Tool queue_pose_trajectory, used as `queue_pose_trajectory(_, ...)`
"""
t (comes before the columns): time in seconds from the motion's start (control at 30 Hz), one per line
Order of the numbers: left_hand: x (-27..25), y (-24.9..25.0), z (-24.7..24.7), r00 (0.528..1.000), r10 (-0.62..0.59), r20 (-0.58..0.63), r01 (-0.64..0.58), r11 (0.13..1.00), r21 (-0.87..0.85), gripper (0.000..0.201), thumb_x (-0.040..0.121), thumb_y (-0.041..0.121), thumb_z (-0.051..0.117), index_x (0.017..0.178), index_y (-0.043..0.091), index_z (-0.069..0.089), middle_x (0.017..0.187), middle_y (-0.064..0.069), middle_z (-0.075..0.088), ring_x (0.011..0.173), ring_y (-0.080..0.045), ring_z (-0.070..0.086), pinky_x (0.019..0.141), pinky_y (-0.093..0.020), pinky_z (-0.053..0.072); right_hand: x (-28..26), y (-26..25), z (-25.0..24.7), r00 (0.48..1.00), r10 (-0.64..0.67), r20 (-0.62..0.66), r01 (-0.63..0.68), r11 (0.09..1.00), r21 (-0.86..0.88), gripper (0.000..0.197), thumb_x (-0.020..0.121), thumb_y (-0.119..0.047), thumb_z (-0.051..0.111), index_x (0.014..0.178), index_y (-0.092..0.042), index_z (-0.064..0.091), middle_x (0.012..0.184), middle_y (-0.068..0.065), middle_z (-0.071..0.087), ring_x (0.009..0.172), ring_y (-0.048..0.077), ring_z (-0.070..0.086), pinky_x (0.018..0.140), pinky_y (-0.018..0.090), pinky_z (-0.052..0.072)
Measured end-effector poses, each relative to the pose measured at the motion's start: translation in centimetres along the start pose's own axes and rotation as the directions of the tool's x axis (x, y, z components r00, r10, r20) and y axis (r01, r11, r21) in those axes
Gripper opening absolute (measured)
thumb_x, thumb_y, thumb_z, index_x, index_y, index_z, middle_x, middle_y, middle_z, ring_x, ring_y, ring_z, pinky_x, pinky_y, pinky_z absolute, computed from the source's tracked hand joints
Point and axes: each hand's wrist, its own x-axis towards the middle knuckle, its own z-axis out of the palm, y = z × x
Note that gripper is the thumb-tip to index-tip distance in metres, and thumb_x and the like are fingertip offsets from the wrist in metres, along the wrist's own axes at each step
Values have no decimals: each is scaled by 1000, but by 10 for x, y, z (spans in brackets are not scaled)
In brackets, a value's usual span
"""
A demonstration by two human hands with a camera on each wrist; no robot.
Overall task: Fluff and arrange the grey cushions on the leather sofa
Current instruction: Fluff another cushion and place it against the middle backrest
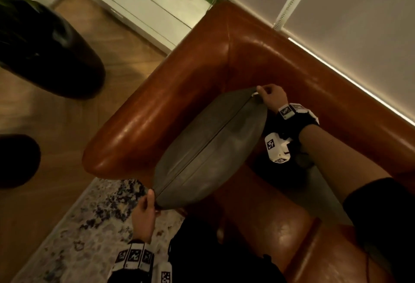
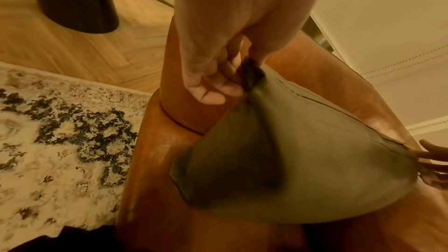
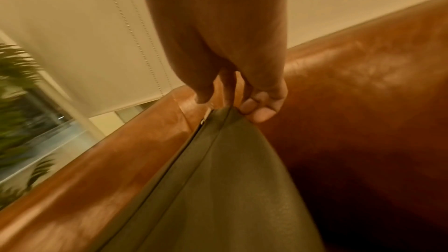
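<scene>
A plump grey cushion (image 1: pixel 208 150) hangs edge-up over the corner of the brown leather sofa (image 1: pixel 202 62), its zip seam facing me. My left hand (image 1: pixel 149 202) pinches its near corner, seen close in the left wrist view as the left hand (image 2: pixel 232 76) on the grey cushion (image 2: pixel 303 160). My right hand (image 1: pixel 263 94) pinches the far corner by the zip end; the right wrist view shows the right hand (image 3: pixel 230 102) gripping the grey cushion (image 3: pixel 230 189) in front of the sofa back (image 3: pixel 363 83). Part of another grey cushion (image 1: pixel 318 190) shows under my right forearm.
A dark round planter (image 1: pixel 49 53) with green leaves stands on the wooden floor left of the sofa arm (image 1: pixel 139 125). A patterned rug (image 1: pixel 78 226) lies in front. White blinds (image 1: pixel 336 2) with bead chains hang behind the sofa back.
</scene>
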Motion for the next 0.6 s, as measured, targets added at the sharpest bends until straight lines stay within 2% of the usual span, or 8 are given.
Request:
queue_pose_trajectory(0.07, -1, -1, 1, 999, 24, -26, -22, 998, 59, 48, 94, 48, 38, 121, 12, 53, 128, -19, 55, 111, -37, 56, 101, -54, 42, -14, 7, -9, 997, -74, -10, 74, 997, -13, 46, 92, -42, 51, 120, -6, 58, 118, 16, 60, 107, 30, 58, 82, 31, 43)
queue_pose_trajectory(0.13, -5, 3, 2, 986, 142, -91, -123, 974, 189, 59, 92, 50, 35, 128, 6, 48, 133, -22, 50, 118, -40, 50, 101, -51, 41, -31, 18, -27, 991, -128, -25, 128, 992, -9, 43, 92, -40, 52, 123, -10, 56, 118, 11, 57, 105, 23, 57, 88, 29, 43)
queue_pose_trajectory(0.23, -19, 25, 9, 891, 419, -178, -332, 866, 373, 62, 89, 59, 36, 128, 11, 48, 133, -23, 47, 122, -40, 44, 100, -52, 39, -64, 45, -67, 987, -148, -61, 151, 988, 43, 39, 93, -36, 53, 124, -12, 57, 114, 4, 55, 101, 15, 55, 87, 23, 39)
queue_pose_trajectory(0.3, -27, 48, 23, 811, 564, -154, -431, 755, 493, 39, 94, 36, 44, 125, 13, 50, 130, -22, 46, 123, -38, 40, 103, -54, 33, -87, 78, -100, 981, -145, -126, 156, 984, 87, 36, 92, -34, 55, 120, -12, 60, 117, 7, 59, 102, 16, 58, 89, 22, 40)
queue_pose_trajectory(0.37, -37, 74, 45, 762, 644, -65, -529, 678, 510, 28, 95, 18, 45, 122, 15, 53, 128, -18, 45, 125, -34, 37, 105, -54, 30, -111, 121, -134, 973, -96, -208, 120, 987, 104, 33, 92, -31, 56, 117, -11, 63, 120, 10, 62, 103, 19, 60, 88, 21, 40)
queue_pose_trajectory(0.43, -49, 99, 78, 732, 677, 73, -630, 633, 450, 26, 95, 15, 44, 119, 15, 55, 128, -16, 46, 124, -32, 40, 106, -51, 33, -140, 172, -168, 961, 7, -277, 23, 994, 107, 32, 92, -28, 55, 115, -7, 64, 120, 12, 63, 108, 24, 60, 88, 21, 38)
queue_pose_trajectory(0.5, -61, 118, 121, 667, 705, 242, -732, 557, 393, 24, 95, 13, 44, 115, 11, 58, 123, -15, 53, 118, -29, 48, 103, -41, 36, -169, 232, -194, 927, 173, -332, -123, 978, 167, 34, 93, -28, 54, 116, -4, 63, 119, 14, 64, 111, 28, 58, 90, 26, 38)
queue_pose_trajectory(0.6, -79, 134, 201, 560, 670, 487, -827, 486, 283, 23, 95, 10, 45, 109, 8, 62, 115, -14, 61, 111, -26, 56, 98, -35, 40, -206, 327, -210, 789, 494, -366, -361, 854, 374, 36, 93, -28, 53, 117, -3, 62, 119, 19, 64, 108, 30, 59, 88, 36, 44)
